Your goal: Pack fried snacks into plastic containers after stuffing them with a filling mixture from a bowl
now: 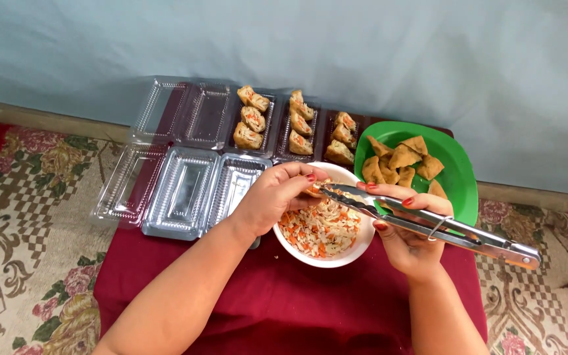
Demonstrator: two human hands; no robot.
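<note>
Two hands work above the red surface (284, 302). Far left: clear plastic trays (185, 190), three filled. Far right: green plate (461, 184) of fried tofu. White bowl (356, 253) of shredded filling sits centre. Left hand (274, 197) fingers grasp a tofu pocket (315, 190) over the bowl; right hand (405, 240) clenches metal tongs (428, 223), tips at the pocket. Advisable: keep the pocket over the bowl.

Left hand (276, 197) holds a tofu piece (315, 190) over the white bowl (356, 248) of shredded veg filling. Right hand (407, 230) grips metal tongs (428, 225), tips at the tofu piece. Green plate (458, 174) with fried tofu just beside the bowl. Behind: clear plastic trays (185, 190), three filled with stuffed tofu, the rest empty. All on a desk under a red cloth (284, 302).
</note>
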